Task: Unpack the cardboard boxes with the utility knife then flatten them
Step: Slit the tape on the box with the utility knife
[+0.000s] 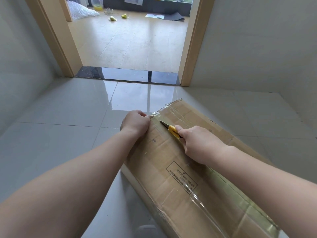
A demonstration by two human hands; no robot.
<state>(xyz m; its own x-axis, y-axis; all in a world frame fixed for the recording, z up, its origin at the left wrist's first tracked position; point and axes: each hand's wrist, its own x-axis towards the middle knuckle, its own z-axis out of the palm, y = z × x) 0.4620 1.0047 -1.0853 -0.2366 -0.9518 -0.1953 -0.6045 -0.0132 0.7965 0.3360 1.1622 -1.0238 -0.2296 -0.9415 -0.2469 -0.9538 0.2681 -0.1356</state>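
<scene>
A long brown cardboard box lies on the grey tiled floor, sealed with clear tape along its top seam and across its ends. My right hand grips a yellow utility knife whose dark blade rests on the taped seam near the box's far end. My left hand curls over the far left corner of the box, fingers bent round the edge by the tape.
Grey walls close in on both sides. Ahead, a wood-framed doorway with a dark threshold leads onto a wooden floor, where a white bag, yellow scraps and a dark mat lie.
</scene>
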